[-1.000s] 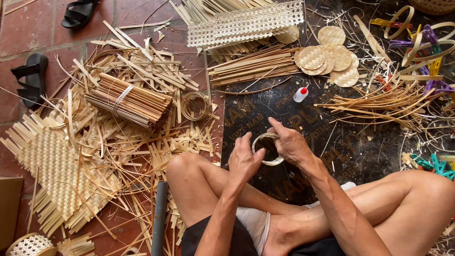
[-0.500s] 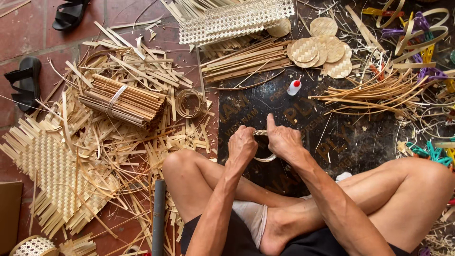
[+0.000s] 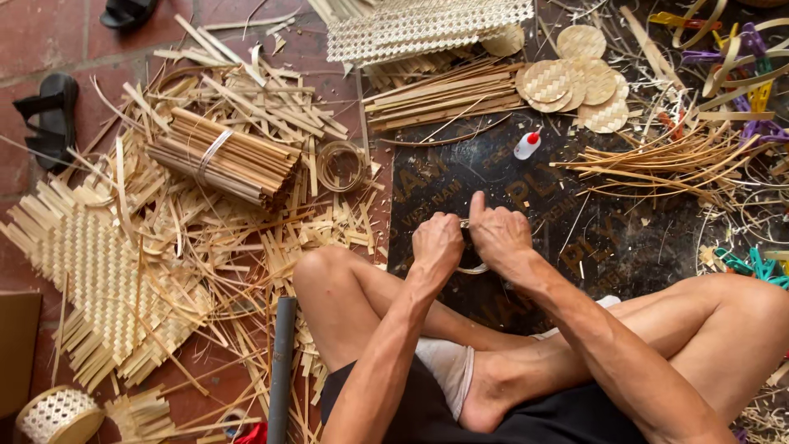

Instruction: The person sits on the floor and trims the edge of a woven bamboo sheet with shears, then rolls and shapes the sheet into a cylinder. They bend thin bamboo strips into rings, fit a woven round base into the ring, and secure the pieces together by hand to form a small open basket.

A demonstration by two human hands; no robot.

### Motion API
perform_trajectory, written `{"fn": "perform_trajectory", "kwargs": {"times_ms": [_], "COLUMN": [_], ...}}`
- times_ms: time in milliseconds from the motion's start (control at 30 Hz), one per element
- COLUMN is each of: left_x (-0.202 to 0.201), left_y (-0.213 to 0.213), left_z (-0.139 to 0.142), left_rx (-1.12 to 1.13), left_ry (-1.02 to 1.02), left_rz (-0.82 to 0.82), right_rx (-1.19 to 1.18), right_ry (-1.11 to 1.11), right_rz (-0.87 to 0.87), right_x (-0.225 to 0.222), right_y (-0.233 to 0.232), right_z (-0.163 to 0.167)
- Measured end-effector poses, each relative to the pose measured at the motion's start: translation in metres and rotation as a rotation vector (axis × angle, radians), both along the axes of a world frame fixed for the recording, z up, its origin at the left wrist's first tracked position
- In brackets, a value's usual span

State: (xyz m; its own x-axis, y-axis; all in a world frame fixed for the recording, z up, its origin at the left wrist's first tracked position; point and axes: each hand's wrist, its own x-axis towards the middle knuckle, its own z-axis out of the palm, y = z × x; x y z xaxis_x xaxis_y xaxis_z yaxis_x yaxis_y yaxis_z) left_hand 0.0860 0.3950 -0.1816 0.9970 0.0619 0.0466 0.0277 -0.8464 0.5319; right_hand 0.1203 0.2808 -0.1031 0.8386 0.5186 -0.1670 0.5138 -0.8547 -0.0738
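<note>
The bamboo ring [image 3: 473, 268] sits pinched between your two hands just above your crossed legs, most of it hidden so only a pale arc shows below your knuckles. Your left hand [image 3: 437, 245] is curled shut on its left side; your right hand [image 3: 498, 236] clamps the right side, with the index finger sticking straight up. Both hands hover over the dark board [image 3: 625, 238] you sit against. A grey pipe [image 3: 281, 370] lies beside your left knee. Farther out on the board stands a small glue bottle [image 3: 527, 145] with a red cap. To the left, a tied bundle of bamboo sticks [image 3: 223, 158] rests among loose strips, with a woven mat [image 3: 90, 271] beside it. Beyond, round woven discs [image 3: 571, 82] lie next to a lattice panel [image 3: 427, 26].
</note>
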Motion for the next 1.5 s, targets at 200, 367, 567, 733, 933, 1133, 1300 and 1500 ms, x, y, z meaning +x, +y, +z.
{"fn": "perform_trajectory", "kwargs": {"times_ms": [200,367,567,733,933,1133,1300,1500], "left_x": [-0.003,-0.004,-0.007,-0.014,-0.004,-0.008,-0.019,-0.039], "left_y": [0.001,0.002,0.0,0.007,0.006,0.001,-0.004,-0.001], "left_z": [0.004,0.004,0.012,0.012,-0.002,-0.023,0.004,0.054], "left_rx": [0.014,-0.012,-0.015,-0.162,-0.02,0.109,0.104,-0.033], "left_ry": [0.056,0.185,0.192,-0.029,0.021,0.0,-0.086,-0.589], "left_rz": [-0.005,0.01,0.037,-0.068,-0.169,-0.147,-0.086,-0.224], "right_rx": [0.38,0.451,0.201,0.889,0.684,0.453,0.505,0.91], "right_ry": [0.0,0.037,0.112,0.329,0.341,0.3,0.108,-0.162], "right_rz": [-0.059,-0.058,-0.096,-0.029,-0.15,-0.096,-0.049,0.135], "right_x": [-0.005,-0.005,-0.009,0.001,0.011,0.005,-0.016,-0.054], "right_y": [-0.011,-0.014,-0.015,-0.046,-0.074,-0.069,-0.067,-0.096], "right_z": [0.002,0.001,0.007,-0.002,-0.031,-0.07,-0.059,-0.032]}}
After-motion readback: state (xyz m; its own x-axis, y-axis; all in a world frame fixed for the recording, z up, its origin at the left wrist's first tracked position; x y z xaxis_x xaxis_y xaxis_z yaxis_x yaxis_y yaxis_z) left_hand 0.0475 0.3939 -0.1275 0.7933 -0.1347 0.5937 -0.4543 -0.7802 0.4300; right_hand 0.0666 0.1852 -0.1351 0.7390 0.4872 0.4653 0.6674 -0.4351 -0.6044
